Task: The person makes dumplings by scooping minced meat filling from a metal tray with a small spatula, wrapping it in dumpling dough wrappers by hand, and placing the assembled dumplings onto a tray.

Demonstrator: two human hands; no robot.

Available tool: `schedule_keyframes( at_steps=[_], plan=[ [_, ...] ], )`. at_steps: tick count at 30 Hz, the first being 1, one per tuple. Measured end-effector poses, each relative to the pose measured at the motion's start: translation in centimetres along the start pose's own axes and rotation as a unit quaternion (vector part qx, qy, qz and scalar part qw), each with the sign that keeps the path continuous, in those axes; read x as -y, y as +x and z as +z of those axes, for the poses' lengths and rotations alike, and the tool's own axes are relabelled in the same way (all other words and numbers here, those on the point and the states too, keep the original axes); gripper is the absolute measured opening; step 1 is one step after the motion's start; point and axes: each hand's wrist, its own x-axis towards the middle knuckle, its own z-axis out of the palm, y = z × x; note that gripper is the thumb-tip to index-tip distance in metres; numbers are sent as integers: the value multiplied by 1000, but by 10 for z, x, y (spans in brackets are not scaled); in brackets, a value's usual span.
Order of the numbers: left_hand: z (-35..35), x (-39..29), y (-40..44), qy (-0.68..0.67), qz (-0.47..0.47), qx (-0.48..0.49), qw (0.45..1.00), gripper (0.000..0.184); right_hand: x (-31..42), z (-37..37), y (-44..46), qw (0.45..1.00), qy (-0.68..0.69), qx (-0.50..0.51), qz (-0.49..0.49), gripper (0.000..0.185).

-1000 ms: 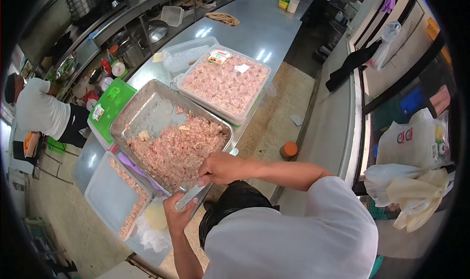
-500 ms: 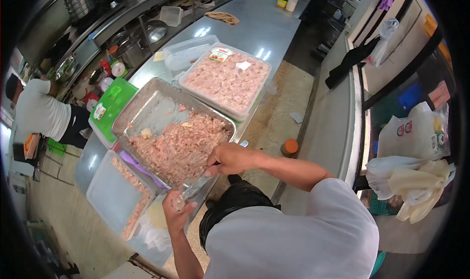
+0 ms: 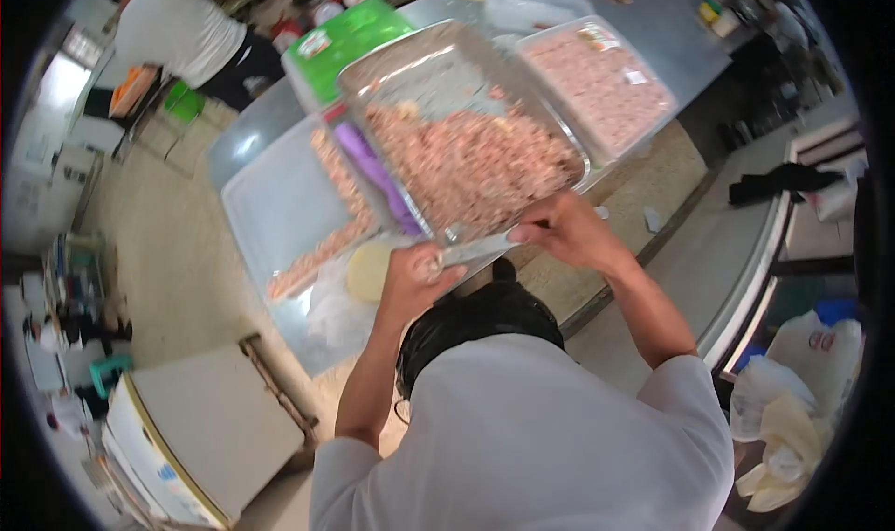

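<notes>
Left hand [image 3: 410, 276] cups an indistinct lump [image 3: 430, 266]; right hand [image 3: 564, 229] grips a blurred flat tool [image 3: 480, 248].

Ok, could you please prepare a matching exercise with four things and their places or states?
1. Minced meat
2. Purple item
3. Pale yellow disc
4. Right hand

A. Holding a flat tool
B. Between the metal tray and the translucent box
C. Beside crumpled plastic
D. Inside the metal tray

Pairs: 1-D; 2-B; 3-C; 4-A
</notes>
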Motion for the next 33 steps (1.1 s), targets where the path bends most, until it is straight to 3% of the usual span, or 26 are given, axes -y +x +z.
schedule_keyframes(
  at_steps=[3, 6, 9, 12, 15, 16, 18, 22, 23, 25, 27, 29, 33],
  plan=[
    [-3, -24, -4, -121, -9, 6, 993, 22, 3, 26, 2, 997, 41, 7, -60, 26],
    [-7, -14, -10, -86, 14, -9, 996, 21, 4, 20, -1, 999, 47, 17, -19, 25],
    [-6, -3, -16, -173, -65, 21, 983, 21, 23, 22, -1, 999, 40, 0, 3, 24],
    [-18, -12, -18, -91, -20, 48, 994, 20, 16, 45, 7, 997, 62, 41, -19, 24],
    [-25, 0, -20, -39, 15, 33, 999, 19, 22, 30, 5, 999, 17, 20, 19, 28],
    [-27, 5, -22, -20, 24, 32, 999, 19, 26, 32, 8, 999, 25, 14, -14, 29],
    [-24, 2, -24, -58, 32, 17, 998, 22, 34, 41, 9, 996, 47, 1, -72, 32],
    [-38, -1, -23, -61, -22, 62, 996, 30, 18, 46, 21, 996, 89, 26, -6, 33],
    [-33, 16, -25, -112, 48, 5, 992, 38, 17, 36, 22, 998, 65, 24, 1, 33],
    [-41, 3, -25, -157, -22, -2, 987, 44, 15, 24, 24, 999, 39, 2, 6, 34],
    [-41, 5, -24, -147, -18, -23, 989, 47, 12, 22, 25, 999, 31, 9, 27, 35],
    [-37, 23, -17, -80, 63, -58, 993, 48, 13, 22, 27, 999, 31, 13, 31, 37],
    [-44, 25, -12, -95, 8, -5, 995, 43, 26, 24, 32, 998, 32, 25, 38, 39]
  ],
)
